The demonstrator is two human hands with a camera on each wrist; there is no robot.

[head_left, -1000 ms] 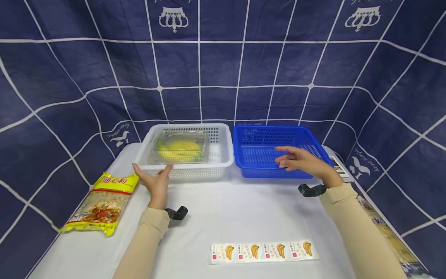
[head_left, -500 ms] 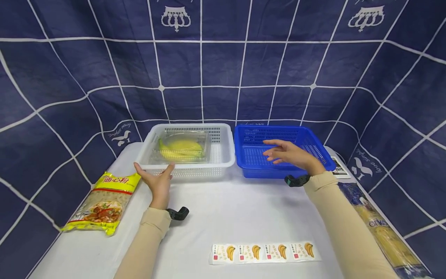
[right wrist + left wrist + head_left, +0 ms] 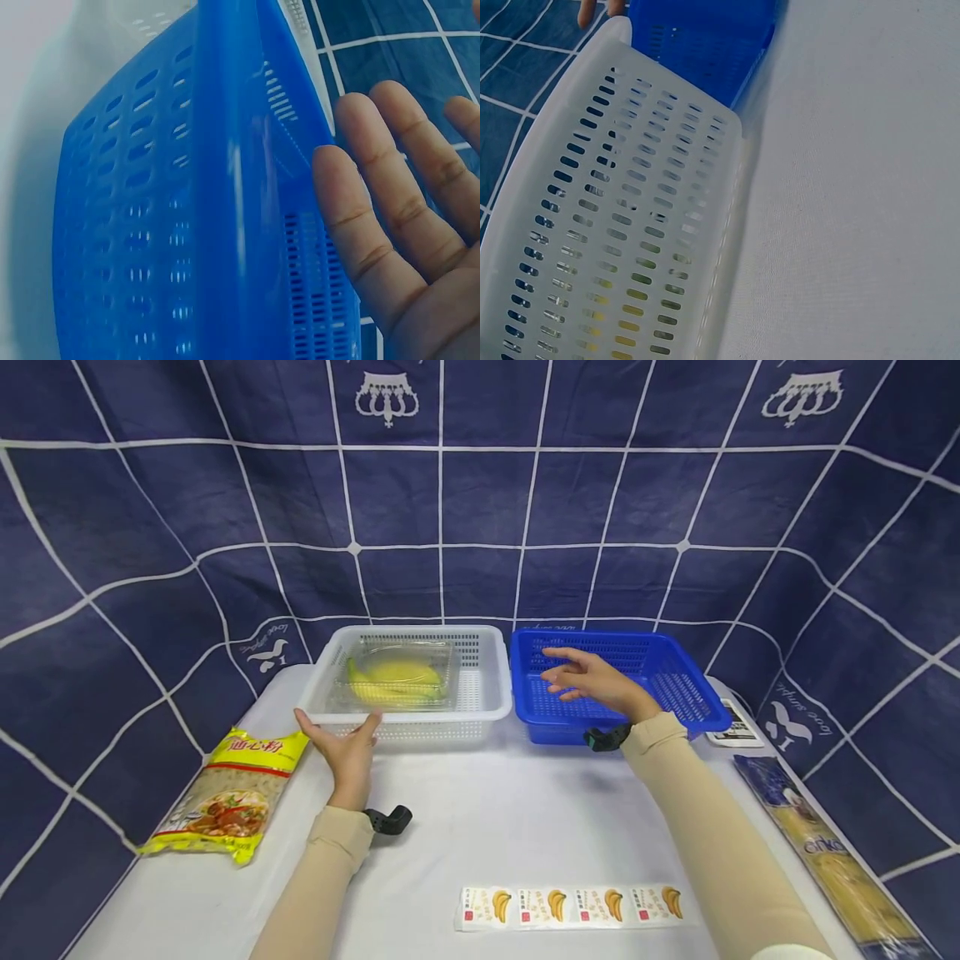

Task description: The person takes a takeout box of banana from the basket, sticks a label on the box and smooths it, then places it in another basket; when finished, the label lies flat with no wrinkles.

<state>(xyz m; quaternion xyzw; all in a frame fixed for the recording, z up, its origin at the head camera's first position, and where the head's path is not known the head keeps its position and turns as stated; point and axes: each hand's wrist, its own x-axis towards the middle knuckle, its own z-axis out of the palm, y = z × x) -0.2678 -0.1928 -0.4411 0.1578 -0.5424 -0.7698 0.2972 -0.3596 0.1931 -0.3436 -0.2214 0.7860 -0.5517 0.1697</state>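
At the white basket's (image 3: 405, 727) front left, my left hand (image 3: 348, 760) is spread with its tips touching the rim; part of the fingers is hidden. Inside that basket lies a clear plastic box (image 3: 450, 664) holding bananas (image 3: 397, 683), seen only as yellow through the slots in the left wrist view. My right hand (image 3: 592, 681) hovers over the blue basket (image 3: 637, 731), its fingers loose and holding nothing. In the right wrist view the same fingers (image 3: 375, 142) stand beside the blue rim.
A yellow pasta bag (image 3: 225, 797) lies at left. A strip of banana stickers (image 3: 570, 907) is near the front. Along the right edge lie a long spaghetti pack (image 3: 825, 852) and a white-and-black packet (image 3: 735, 727). A checked blue cloth (image 3: 487, 497) hangs behind the baskets.
My right hand has moved left over the blue basket, from its right side toward its left part. The left hand stays at the white basket. The whole view has shifted slightly.
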